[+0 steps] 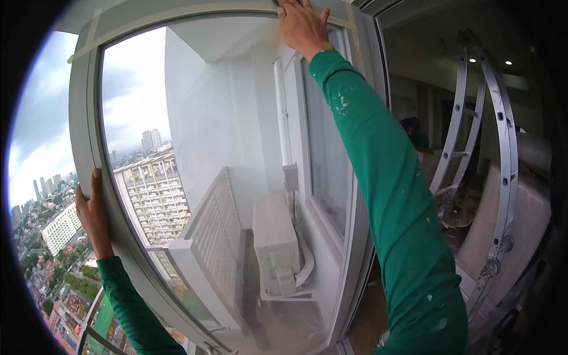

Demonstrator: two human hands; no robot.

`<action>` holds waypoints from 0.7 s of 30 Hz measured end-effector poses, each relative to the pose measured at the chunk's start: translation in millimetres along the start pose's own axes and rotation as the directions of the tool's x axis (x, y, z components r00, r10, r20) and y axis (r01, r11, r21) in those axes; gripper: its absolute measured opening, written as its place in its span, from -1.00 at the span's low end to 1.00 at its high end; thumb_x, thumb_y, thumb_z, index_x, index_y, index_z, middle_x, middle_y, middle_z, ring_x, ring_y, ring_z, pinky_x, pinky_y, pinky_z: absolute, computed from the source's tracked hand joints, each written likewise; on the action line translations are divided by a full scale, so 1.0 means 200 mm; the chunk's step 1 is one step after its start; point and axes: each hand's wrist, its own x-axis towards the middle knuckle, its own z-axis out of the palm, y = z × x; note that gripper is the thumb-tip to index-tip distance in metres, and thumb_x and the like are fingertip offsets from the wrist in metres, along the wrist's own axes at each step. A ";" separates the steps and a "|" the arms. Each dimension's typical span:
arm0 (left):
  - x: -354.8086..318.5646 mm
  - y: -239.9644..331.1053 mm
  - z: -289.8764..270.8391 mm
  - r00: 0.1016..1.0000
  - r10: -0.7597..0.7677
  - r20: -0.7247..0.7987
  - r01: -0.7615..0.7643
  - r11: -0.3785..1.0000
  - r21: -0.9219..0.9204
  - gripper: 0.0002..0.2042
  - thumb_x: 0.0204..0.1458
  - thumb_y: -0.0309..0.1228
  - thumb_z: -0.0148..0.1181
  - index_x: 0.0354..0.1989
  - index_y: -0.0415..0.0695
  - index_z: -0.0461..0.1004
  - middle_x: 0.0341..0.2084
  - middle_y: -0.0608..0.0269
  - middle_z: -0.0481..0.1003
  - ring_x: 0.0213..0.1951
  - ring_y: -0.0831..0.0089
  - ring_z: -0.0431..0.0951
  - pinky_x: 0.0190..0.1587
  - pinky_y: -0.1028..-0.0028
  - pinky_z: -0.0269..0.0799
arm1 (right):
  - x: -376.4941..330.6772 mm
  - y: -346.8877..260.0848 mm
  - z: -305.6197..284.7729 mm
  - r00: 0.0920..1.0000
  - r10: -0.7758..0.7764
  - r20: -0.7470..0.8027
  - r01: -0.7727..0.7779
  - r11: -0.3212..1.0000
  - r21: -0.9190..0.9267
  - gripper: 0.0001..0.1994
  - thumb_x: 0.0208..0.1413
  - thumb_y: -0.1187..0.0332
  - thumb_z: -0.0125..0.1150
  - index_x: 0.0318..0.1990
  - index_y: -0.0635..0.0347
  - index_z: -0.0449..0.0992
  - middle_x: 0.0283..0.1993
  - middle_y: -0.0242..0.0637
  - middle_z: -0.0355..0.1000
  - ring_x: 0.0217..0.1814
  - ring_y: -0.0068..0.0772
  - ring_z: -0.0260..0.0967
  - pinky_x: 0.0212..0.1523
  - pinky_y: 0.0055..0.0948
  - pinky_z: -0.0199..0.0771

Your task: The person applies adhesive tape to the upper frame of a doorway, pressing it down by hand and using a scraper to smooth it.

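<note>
My right hand is raised to the top bar of a grey door frame. Its fingers bend over a small dark thing, mostly cut off by the picture's upper edge, so its kind is hidden. At the left, my left hand grips the frame's upright post, one digit pointing up along the face and the others at the outer edge. Pale tape runs along parts of the frame. White spots mark my green right sleeve.
Through the frame are a balcony with a white slatted railing, an outdoor air-conditioner unit and a white pipe. An aluminium ladder stands inside at the right, near a covered bulky item. City buildings lie far below at the left.
</note>
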 end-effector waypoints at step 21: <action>0.01 -0.02 0.05 1.000 -0.001 -0.020 0.000 1.000 -0.024 0.16 -0.05 0.52 0.11 0.42 -0.39 0.23 0.12 -0.35 0.48 0.09 -0.06 0.58 0.17 0.09 0.47 | 0.04 0.07 -0.02 0.995 0.088 0.039 -0.085 0.993 -0.085 -0.50 0.46 0.22 -0.23 0.44 0.24 0.24 0.54 -0.13 0.16 0.62 0.09 -0.03 0.53 0.37 -0.20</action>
